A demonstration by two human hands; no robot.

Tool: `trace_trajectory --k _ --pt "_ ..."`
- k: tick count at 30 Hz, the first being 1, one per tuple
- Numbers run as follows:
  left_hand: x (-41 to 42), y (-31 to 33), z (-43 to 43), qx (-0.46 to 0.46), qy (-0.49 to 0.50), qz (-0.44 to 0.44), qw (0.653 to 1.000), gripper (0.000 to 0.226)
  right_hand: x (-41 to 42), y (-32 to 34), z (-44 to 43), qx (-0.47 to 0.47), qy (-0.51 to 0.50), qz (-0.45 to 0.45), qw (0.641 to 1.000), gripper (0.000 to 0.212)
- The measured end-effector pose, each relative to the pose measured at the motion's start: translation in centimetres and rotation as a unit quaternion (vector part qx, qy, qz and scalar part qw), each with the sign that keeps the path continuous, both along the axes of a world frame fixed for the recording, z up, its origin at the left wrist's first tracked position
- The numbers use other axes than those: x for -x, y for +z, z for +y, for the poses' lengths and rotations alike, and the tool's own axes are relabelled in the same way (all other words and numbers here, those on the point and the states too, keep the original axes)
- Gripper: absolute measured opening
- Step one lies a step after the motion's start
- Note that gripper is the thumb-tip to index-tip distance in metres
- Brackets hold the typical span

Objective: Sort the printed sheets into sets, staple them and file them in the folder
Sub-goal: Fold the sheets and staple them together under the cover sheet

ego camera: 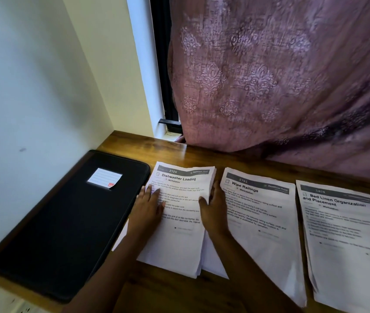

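Centre of frame: your left hand [148, 207] lies flat, fingers straight, on the left edge of the Dishwasher Loading stack [179, 240]; your right hand [214, 208] clasps its right edge, thumb on top. The black folder [66, 222] lies closed at lower left; the Wipe Railings stack [263, 240], right.

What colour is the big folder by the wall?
Black, with a white lined label; the folder shows best in the head view.

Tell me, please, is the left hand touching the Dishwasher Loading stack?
Touching: the head view shows the left hand lying flat on the Dishwasher Loading stack.
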State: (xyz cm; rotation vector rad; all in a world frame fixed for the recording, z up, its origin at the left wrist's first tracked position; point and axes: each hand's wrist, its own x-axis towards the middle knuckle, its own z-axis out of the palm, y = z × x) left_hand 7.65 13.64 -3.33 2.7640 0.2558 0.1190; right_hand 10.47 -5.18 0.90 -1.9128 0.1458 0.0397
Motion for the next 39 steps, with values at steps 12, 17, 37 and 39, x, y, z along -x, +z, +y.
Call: trace_trajectory --k 12,17,37,39 --pt "0.1 1.3 -11.4 -0.096 -0.212 0.059 0.971 0.069 -12.7 1.7 -13.3 0.417 0.179 0.031 0.891 0.06" --pt "0.4 -0.6 -10.9 -0.109 -0.208 0.072 0.969 0.069 -14.0 1.5 -13.5 0.467 0.226 0.036 0.854 0.075" --pt "0.3 0.0 -11.3 -0.042 -0.201 0.073 0.976 0.092 -12.5 9.0 -19.8 0.38 0.355 0.128 0.844 0.047" --pt "0.0 2.5 -12.0 0.131 -0.167 0.085 0.974 0.099 -10.9 10.8 -19.9 0.374 0.361 0.074 0.851 0.041"
